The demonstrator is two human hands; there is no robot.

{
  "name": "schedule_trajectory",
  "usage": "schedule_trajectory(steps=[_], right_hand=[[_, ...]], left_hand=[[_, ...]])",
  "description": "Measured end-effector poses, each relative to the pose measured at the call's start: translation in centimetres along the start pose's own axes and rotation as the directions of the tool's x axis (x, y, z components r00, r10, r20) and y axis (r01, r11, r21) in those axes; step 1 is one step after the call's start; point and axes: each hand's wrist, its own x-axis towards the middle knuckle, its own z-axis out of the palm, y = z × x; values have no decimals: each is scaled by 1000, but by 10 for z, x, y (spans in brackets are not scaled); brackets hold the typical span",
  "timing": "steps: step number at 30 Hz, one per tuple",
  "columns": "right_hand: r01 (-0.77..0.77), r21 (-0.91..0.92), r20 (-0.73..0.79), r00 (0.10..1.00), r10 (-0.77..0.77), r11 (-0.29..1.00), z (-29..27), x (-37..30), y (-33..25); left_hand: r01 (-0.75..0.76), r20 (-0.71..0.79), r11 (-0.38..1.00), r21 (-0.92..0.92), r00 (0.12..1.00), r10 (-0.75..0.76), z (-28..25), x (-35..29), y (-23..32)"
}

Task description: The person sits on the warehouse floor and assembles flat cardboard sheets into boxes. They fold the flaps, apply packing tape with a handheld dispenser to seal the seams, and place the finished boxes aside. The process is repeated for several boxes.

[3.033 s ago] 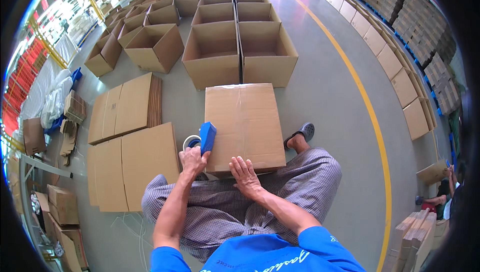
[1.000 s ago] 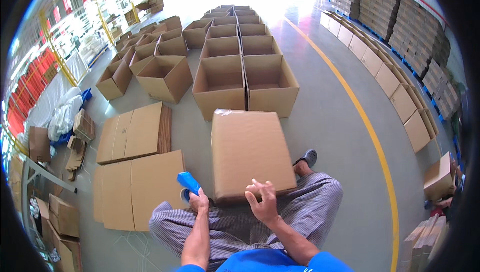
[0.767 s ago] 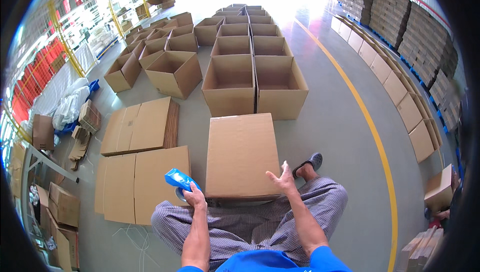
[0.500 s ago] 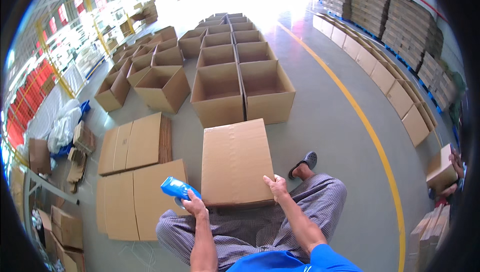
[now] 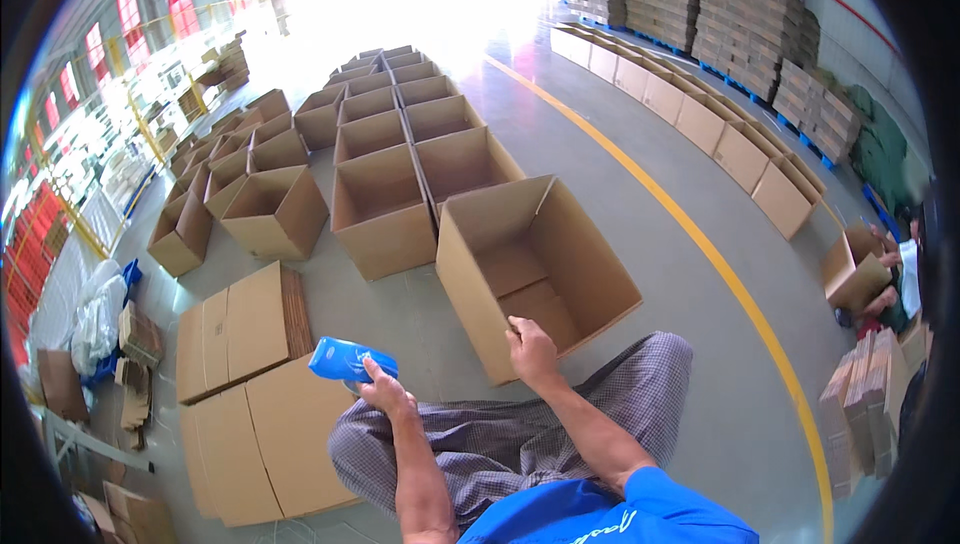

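Note:
My left hand (image 5: 387,391) is closed around a blue tape dispenser (image 5: 352,359), held above my crossed legs and next to the flat cardboard. With my right hand (image 5: 532,351) I grip the near upper edge of a brown cardboard box (image 5: 478,289). That box stands tilted in front of me, its open top toward me and to the right, and its folded bottom flaps show inside. Its far left side is against or very close to the nearest box (image 5: 385,241) of the double row of open boxes.
Flattened cartons (image 5: 235,329) lie in stacks at my left. More open boxes (image 5: 275,212) stand at the far left. A yellow floor line (image 5: 700,259) runs along my right, beyond it a row of boxes (image 5: 735,156) and tall carton stacks (image 5: 745,29). Another person's hands (image 5: 885,259) hold a box at far right.
The box has turned over from its taped, closed face to its open top and moved forward and right. My right hand is now on its rim. The whole view has swung right.

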Motion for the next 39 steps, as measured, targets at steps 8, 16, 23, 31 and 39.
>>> schedule_trajectory(steps=[8,16,23,31,39], right_hand=[[-374,-207,-392,879,273,904,1,-61,181],[-757,391,-132,517,846,524,4,-30,166],[-780,621,237,277,931,74,41,46,195],[-850,499,425,409,808,168,75,2,207],[-851,443,233,414,880,283,97,39,187]], left_hand=[[21,2,989,145,1000,-22,-16,-6,-13],[-26,43,998,55,999,23,-24,12,-12],[-90,119,994,56,989,83,-52,9,-5],[-139,-46,980,142,988,146,-98,25,14],[-43,140,993,110,990,28,-66,12,-25]])
